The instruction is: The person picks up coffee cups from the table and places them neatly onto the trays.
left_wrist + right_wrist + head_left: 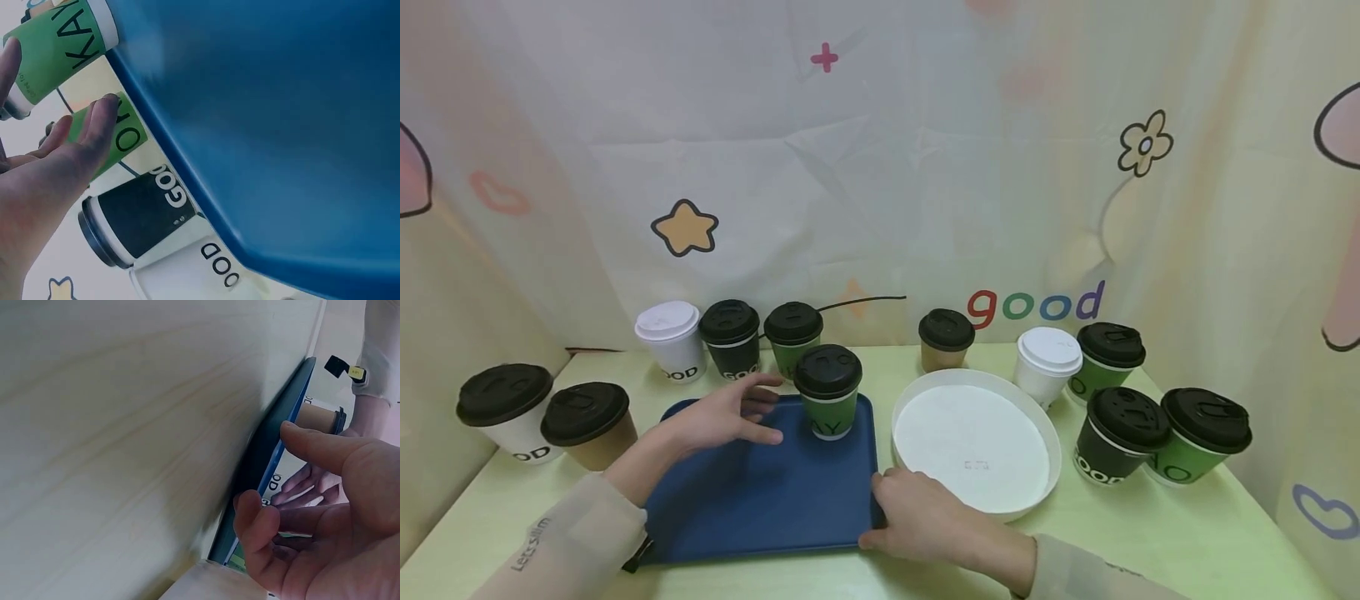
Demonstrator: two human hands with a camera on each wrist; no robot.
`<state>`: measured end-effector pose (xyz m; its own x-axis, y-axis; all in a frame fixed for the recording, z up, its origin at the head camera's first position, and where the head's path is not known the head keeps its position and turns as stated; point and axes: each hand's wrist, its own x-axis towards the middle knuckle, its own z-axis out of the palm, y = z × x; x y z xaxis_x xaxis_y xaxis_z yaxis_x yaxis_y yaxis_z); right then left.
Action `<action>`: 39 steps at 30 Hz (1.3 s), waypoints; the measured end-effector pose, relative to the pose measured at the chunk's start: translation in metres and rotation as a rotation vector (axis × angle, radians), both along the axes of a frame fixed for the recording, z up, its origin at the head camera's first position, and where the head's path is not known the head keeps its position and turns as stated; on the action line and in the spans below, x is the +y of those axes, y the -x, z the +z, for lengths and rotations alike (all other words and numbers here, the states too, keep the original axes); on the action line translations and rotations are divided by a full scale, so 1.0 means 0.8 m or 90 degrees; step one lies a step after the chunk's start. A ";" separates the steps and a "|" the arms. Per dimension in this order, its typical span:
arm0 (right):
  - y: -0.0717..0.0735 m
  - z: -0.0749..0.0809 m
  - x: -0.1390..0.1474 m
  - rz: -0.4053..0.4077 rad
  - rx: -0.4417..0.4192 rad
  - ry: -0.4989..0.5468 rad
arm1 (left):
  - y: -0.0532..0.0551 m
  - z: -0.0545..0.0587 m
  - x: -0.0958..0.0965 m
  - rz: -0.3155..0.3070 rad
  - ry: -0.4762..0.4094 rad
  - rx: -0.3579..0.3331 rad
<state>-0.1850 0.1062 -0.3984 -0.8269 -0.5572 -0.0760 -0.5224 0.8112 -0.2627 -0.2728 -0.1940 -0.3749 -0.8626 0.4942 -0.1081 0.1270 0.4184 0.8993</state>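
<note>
A dark blue tray (760,500) lies on the table in front of me. My right hand (925,517) grips its near right corner; in the right wrist view the thumb (312,444) and curled fingers lie at the tray's rim. My left hand (726,414) is over the tray's left half, fingers spread and loosely bent, with nothing in them. Just right of those fingertips a green paper cup (830,408) with a black lid stands upright at the tray's far right part. In the left wrist view this cup (62,50) shows black lettering.
Beside the tray on the right sits a round white dish (973,442). Behind the tray stand a white cup (673,342), a black cup (732,337) and another green cup (793,337). Several lidded cups are on the right, including a black one (1116,442); a brown cup (591,425) is left.
</note>
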 end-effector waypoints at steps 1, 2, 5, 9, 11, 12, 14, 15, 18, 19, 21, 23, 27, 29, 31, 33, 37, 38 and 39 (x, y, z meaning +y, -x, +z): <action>0.000 0.000 0.000 0.002 0.001 0.000 | -0.004 0.001 -0.003 0.006 0.005 0.003; 0.000 0.001 -0.001 0.005 0.005 0.000 | -0.008 0.002 -0.007 0.011 0.011 0.008; -0.001 0.002 -0.002 0.010 0.014 0.004 | -0.019 0.004 -0.017 0.024 0.031 0.026; -0.002 0.002 -0.003 0.011 0.018 0.014 | -0.029 0.008 -0.033 0.022 0.046 0.058; -0.002 0.002 -0.003 0.010 0.016 0.017 | -0.033 0.011 -0.042 0.021 0.053 0.066; -0.002 0.003 -0.003 0.010 0.016 0.018 | -0.035 0.013 -0.047 0.022 0.057 0.070; -0.002 0.003 -0.003 0.010 0.015 0.018 | -0.039 0.016 -0.057 0.025 0.070 0.073; -0.002 0.003 -0.003 0.010 0.016 0.019 | -0.042 0.017 -0.063 0.027 0.077 0.075; -0.001 0.002 -0.004 0.010 0.015 0.019 | -0.051 0.020 -0.077 0.037 0.100 0.073; -0.001 0.002 -0.004 0.010 0.011 0.020 | -0.054 0.020 -0.081 0.040 0.107 0.070; -0.002 0.000 -0.006 0.012 0.006 0.021 | -0.061 0.020 -0.091 0.044 0.119 0.069; -0.002 -0.001 -0.008 0.012 0.002 0.021 | -0.068 0.019 -0.101 0.045 0.124 0.070; -0.003 -0.003 -0.011 0.013 0.005 0.018 | -0.077 0.018 -0.120 0.024 0.120 0.080; -0.003 -0.002 -0.011 0.011 0.007 0.014 | -0.080 0.018 -0.130 0.012 0.116 0.079; -0.003 -0.002 -0.010 0.009 0.008 0.011 | -0.082 0.018 -0.139 0.007 0.114 0.077; -0.002 -0.001 -0.010 0.007 0.009 0.008 | -0.084 0.018 -0.147 0.013 0.110 0.069; -0.002 -0.001 -0.007 0.013 0.009 0.005 | -0.089 0.016 -0.161 0.014 0.124 0.058; -0.002 -0.001 -0.006 0.012 0.007 0.004 | -0.091 0.014 -0.164 0.007 0.127 0.055; -0.002 -0.001 -0.005 0.012 0.007 0.002 | -0.092 0.013 -0.166 -0.004 0.130 0.053</action>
<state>-0.1838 0.1020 -0.3995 -0.8169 -0.5730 -0.0656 -0.5406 0.8004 -0.2590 -0.1990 -0.3270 -0.3648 -0.8699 0.4743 -0.1353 0.1999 0.5898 0.7824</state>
